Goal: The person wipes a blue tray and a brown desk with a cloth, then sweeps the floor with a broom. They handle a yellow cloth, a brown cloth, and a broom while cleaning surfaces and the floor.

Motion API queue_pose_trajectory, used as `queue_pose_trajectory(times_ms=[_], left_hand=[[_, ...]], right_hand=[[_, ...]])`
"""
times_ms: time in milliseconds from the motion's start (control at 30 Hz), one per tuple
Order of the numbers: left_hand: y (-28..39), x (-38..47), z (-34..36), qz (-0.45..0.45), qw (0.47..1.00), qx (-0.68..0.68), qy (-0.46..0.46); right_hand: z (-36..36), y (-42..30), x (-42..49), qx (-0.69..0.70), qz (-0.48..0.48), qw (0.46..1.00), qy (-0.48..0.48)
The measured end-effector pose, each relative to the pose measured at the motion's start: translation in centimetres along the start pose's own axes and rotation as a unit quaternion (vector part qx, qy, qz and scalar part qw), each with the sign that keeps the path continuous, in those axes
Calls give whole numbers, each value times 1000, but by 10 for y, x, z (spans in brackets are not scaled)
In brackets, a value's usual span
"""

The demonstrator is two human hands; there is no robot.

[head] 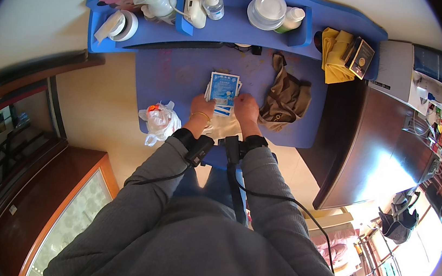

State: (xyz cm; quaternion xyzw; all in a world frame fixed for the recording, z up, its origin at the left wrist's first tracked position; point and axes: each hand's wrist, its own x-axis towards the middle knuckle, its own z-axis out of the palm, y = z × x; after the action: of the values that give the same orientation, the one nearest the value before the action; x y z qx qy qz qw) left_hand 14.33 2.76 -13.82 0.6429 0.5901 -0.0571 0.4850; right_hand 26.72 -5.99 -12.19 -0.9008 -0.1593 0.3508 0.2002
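Note:
A small stack of blue and white printed packets (224, 89) is in front of me over the blue desk (188, 62). The packets are slightly fanned, and lower ones stick out at the sides and near end. My left hand (202, 108) grips the stack's near left edge, with a gold-coloured bracelet on its wrist. Against the right edge, the curled fingers of my right hand (246, 107) hold the packets too. Below them, between my wrists, lies a shiny pale gold sheet or pouch (224, 128); my hands hide part of it.
A crumpled brown cloth item (289, 98) lies right of my hands. To the left sits a tied white plastic bag (161, 121). The raised blue shelf (227, 14) holds bottles, lidded plastic containers (269, 8), a tape roll (128, 27) and yellow cloth (334, 55). A cable (299, 202) trails from my right wrist.

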Motion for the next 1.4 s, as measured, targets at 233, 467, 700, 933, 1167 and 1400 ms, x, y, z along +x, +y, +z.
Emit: queue_pose_trajectory(times_ms=[233, 467, 700, 933, 1167, 1400], left_hand=[[-4, -2, 3, -8, 998, 45, 44], [-7, 5, 0, -63, 975, -208, -48], [10, -3, -15, 29, 923, -362, -127], [45, -11, -31, 317, 947, -50, -3], [35, 2, -5, 316, 948, 13, 46], [70, -19, -19, 332, 942, -44, 16]], right_hand=[[14, 7, 1, 60, -1, 998, 25], [26, 22, 20, 87, -2, 996, -31], [-28, 4, -2, 327, -11, 940, -98], [-64, -7, -34, 143, -176, 972, 55], [-38, -1, -25, 53, -238, 966, 84], [-98, -7, -27, 3, -267, 954, 135]])
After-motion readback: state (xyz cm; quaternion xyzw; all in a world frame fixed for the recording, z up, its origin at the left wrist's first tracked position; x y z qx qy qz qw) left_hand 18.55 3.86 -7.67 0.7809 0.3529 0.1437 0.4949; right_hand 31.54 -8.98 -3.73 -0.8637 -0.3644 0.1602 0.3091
